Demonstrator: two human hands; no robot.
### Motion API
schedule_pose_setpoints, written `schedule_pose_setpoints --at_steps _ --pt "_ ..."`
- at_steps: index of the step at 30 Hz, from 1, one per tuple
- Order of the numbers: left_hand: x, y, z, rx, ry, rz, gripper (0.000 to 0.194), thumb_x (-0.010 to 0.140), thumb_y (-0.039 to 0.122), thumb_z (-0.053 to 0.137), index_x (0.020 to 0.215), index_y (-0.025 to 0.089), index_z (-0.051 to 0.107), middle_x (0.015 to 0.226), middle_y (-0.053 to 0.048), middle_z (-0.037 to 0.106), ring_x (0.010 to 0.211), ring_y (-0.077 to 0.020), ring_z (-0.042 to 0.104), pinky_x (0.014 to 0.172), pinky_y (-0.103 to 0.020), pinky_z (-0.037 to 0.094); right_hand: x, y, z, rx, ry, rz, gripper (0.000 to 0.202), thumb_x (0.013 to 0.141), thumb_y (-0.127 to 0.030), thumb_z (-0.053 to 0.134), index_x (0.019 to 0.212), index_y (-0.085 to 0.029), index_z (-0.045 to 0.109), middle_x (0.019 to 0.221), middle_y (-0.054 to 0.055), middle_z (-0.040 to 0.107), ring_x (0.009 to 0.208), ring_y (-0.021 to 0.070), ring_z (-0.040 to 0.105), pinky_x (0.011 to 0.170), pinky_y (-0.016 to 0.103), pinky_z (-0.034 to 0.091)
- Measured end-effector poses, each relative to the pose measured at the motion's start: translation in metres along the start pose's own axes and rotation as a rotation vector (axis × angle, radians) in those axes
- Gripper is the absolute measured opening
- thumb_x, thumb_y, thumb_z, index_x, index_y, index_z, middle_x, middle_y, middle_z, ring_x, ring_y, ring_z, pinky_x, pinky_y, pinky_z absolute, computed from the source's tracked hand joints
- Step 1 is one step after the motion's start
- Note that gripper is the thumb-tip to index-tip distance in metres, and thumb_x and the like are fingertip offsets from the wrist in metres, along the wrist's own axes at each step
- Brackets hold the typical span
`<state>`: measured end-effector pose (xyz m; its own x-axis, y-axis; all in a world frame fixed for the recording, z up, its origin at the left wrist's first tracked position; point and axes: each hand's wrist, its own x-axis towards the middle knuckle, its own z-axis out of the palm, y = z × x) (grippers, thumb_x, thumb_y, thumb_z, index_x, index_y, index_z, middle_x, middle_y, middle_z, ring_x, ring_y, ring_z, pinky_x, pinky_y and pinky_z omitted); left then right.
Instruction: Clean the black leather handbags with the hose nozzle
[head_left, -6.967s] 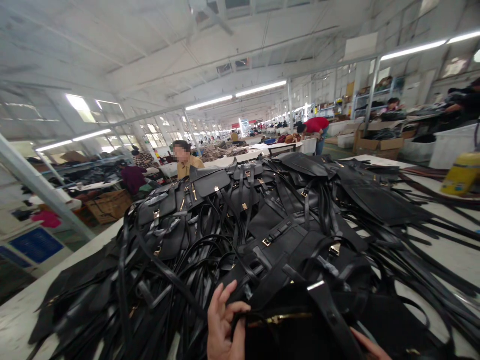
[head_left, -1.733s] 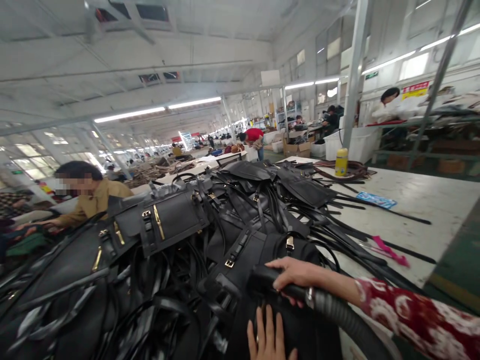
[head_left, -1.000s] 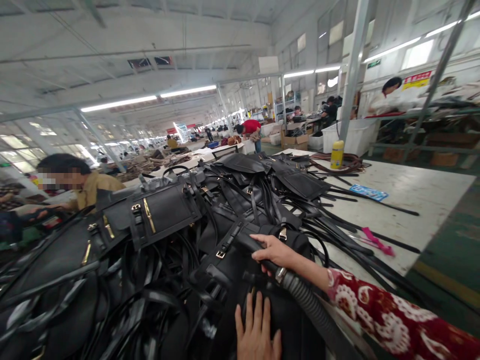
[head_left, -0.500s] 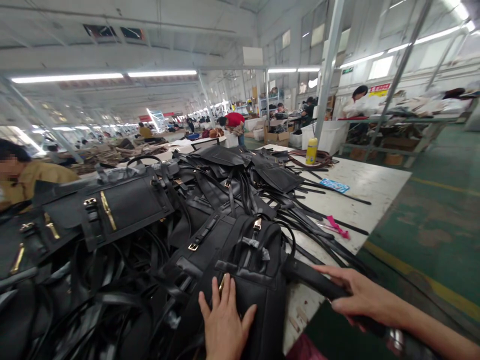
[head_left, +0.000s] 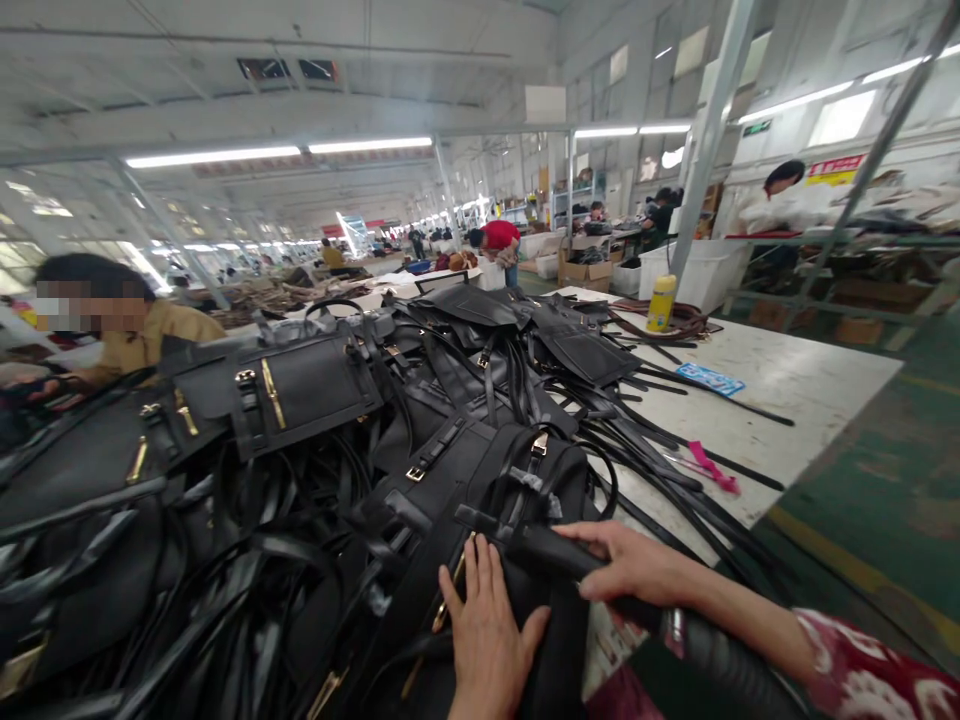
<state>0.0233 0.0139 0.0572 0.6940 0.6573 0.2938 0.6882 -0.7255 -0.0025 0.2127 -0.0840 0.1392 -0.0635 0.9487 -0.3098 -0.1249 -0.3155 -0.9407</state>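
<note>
Left hand lay flat, fingers spread, pressing the black bag at lower centre of frame. Right hand was wrapped around the black nozzle of a ribbed hose, tip resting on the bag's top edge just beside the left fingertips. To do it well: keep the bag pinned flat, run the tip slowly along seams, and steer clear of loose straps and the gold buckle. Bag sat at the near bench edge, right of the heap.
</note>
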Motion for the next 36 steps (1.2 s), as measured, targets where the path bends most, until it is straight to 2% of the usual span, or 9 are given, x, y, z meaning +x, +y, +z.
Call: schedule_pose_setpoints --at_steps 7,11,14,16,20,24,28,32,36 --pt "-0.037 -0.027 -0.034 -0.037 0.09 0.19 0.039 0.076 0.023 0.045 0.114 0.027 0.049 0.13 -0.006 0.044 0.124 -0.0286 0.03 0.099 -0.059 0.018 0.07 -0.008 0.019 -0.142 0.022 -0.107 0.066 0.063 -0.019 0.059 0.124 -0.022 0.036 0.063 -0.004 0.058 0.038 0.0107 0.051 0.03 0.017 0.035" --pt "-0.074 -0.078 -0.052 -0.176 0.281 -0.385 0.049 0.074 0.032 0.048 0.121 0.02 0.041 0.126 -0.014 0.044 0.116 -0.0285 0.039 0.093 -0.05 0.033 0.088 -0.005 0.04 -0.199 0.153 -0.25 0.068 0.063 -0.014 0.06 0.125 -0.025 0.036 0.074 -0.004 0.059 0.046 0.0087 0.05 0.04 0.019 0.039" --pt "-0.086 -0.111 -0.057 -0.587 0.156 -0.737 0.051 0.068 0.048 0.052 0.108 0.016 0.052 0.096 -0.008 0.06 0.085 -0.0234 0.056 0.072 -0.037 0.047 0.079 -0.014 0.056 -0.202 0.18 -0.305 0.068 0.065 -0.014 0.06 0.127 -0.025 0.034 0.074 -0.004 0.059 0.049 0.0091 0.05 0.045 0.02 0.041" --pt "-0.084 -0.123 -0.056 -0.885 0.066 -0.893 0.042 0.064 0.053 0.054 0.082 0.016 0.061 0.065 -0.001 0.058 0.056 -0.0158 0.053 0.051 -0.028 0.044 0.061 -0.024 0.066 -0.186 0.141 -0.325 0.068 0.065 -0.013 0.06 0.126 -0.025 0.035 0.08 -0.004 0.06 0.055 0.0107 0.053 0.049 0.021 0.043" --pt "-0.074 -0.126 -0.057 -1.326 0.001 -1.09 0.036 0.056 0.05 0.063 0.057 0.015 0.053 0.041 0.007 0.038 0.036 -0.0058 0.033 0.035 -0.019 0.028 0.007 -0.04 0.081 -0.153 -0.027 -0.284 0.069 0.063 -0.008 0.058 0.125 -0.027 0.037 0.099 -0.003 0.06 0.081 0.0165 0.057 0.066 0.024 0.047" --pt "-0.07 -0.123 -0.063 -1.436 -0.027 -1.112 0.033 0.055 0.043 0.066 0.057 0.015 0.051 0.042 0.007 0.042 0.036 -0.0049 0.036 0.035 -0.017 0.028 -0.026 -0.028 0.091 -0.325 -0.105 -0.09 0.077 0.053 -0.006 0.062 0.123 -0.031 0.042 0.107 -0.002 0.058 0.088 0.0208 0.055 0.07 0.025 0.046" --pt "-0.075 -0.122 -0.066 -1.52 -0.068 -1.092 0.026 0.061 0.039 0.064 0.065 0.016 0.052 0.053 0.004 0.053 0.047 -0.0083 0.049 0.046 -0.021 0.042 -0.017 0.001 0.102 -0.302 -0.154 -0.015 0.074 0.049 -0.006 0.066 0.117 -0.031 0.049 0.11 -0.003 0.057 0.096 0.0218 0.051 0.081 0.025 0.042" --pt "-0.08 -0.12 -0.059 -1.563 -0.065 -1.164 0.025 0.064 0.037 0.062 0.074 0.016 0.054 0.061 0.002 0.057 0.051 -0.0113 0.052 0.046 -0.024 0.044 0.006 0.021 0.112 -0.147 -0.261 -0.044 0.075 0.052 -0.005 0.062 0.121 -0.028 0.045 0.093 -0.004 0.063 0.062 0.0105 0.053 0.046 0.014 0.038" --pt "-0.083 -0.121 -0.053 -1.628 0.006 -1.257 0.023 0.065 0.033 0.061 0.079 0.015 0.055 0.064 0.0 0.059 0.055 -0.0145 0.056 0.048 -0.027 0.046 0.025 0.023 0.121 -0.105 -0.293 -0.044 0.074 0.053 -0.008 0.063 0.122 -0.025 0.043 0.087 -0.003 0.062 0.047 0.0058 0.048 0.037 0.012 0.037"
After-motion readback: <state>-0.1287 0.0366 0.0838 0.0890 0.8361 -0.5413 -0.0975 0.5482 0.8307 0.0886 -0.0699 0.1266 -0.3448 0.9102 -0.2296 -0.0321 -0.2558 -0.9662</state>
